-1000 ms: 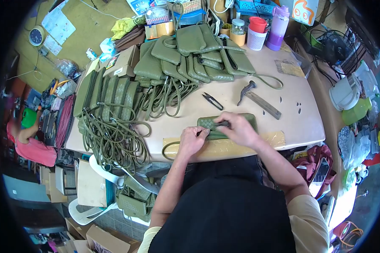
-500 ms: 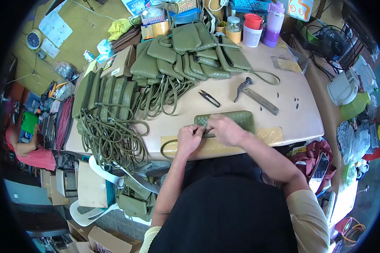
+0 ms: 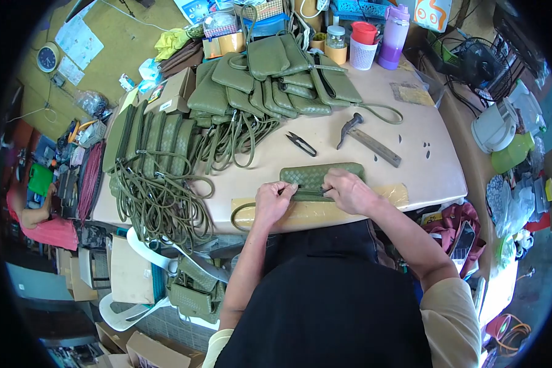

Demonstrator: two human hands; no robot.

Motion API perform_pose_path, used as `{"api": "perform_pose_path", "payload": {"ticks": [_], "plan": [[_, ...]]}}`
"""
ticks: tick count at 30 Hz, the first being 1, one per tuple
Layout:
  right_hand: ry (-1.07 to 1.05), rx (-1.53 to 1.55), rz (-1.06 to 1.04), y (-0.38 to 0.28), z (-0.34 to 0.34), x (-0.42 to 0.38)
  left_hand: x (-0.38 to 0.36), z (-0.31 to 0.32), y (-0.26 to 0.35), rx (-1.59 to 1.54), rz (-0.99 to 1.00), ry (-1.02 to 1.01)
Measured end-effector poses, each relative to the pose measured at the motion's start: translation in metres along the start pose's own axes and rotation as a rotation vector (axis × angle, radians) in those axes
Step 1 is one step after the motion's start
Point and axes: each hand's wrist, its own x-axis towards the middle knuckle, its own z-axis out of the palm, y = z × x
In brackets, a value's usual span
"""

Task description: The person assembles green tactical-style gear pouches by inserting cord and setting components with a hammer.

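A green woven-pattern pouch [image 3: 310, 176] lies at the table's front edge, its zipper side toward me. My left hand [image 3: 272, 201] pinches the pouch at the left end of its zipper. My right hand [image 3: 351, 192] is closed on the zipper edge farther right; the pull itself is hidden by the fingers. Between the two hands a dark zipper line [image 3: 308, 192] shows. The pouch's green strap [image 3: 238, 211] loops out to the left of my left hand. Beyond the pouch lie thread snips [image 3: 302, 144] and a hammer [image 3: 374, 146].
A heap of green pouches [image 3: 257, 86] covers the back of the table. More pouches stand at the left, their straps [image 3: 165, 199] hanging over the edge. A purple bottle [image 3: 393, 38] and a white cup [image 3: 362, 54] stand behind. A person in pink [image 3: 49, 228] sits far left.
My right hand has moved right along the zipper, away from my left hand. The left hand keeps its pinch at the left end. The view has shifted slightly.
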Motion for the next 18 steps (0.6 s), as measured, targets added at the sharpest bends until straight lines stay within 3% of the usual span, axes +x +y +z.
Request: {"api": "perform_pose_path", "payload": {"ticks": [4,6,8,10,15,18], "plan": [[0.067,-0.001,0.0,0.004,0.008,0.002,-0.01,0.0,0.021,0.13,0.113,0.068],[0.08,-0.002,0.002,0.004,0.01,0.004,-0.019,0.001,0.044,0.694,0.588,0.364],[0.076,-0.024,-0.046,0.004,0.008,0.004,-0.012,0.007,0.034,0.615,0.582,0.264],[0.032,-0.02,-0.038,0.004,-0.002,-0.001,0.003,0.01,0.014,0.312,0.343,-0.025],[-0.018,-0.136,0.048,0.004,-0.037,-0.015,0.001,0.004,0.018,0.291,0.367,-0.05],[0.134,-0.063,0.034,-0.014,-0.024,-0.009,-0.01,-0.002,0.024,0.271,0.21,-0.033]]}}
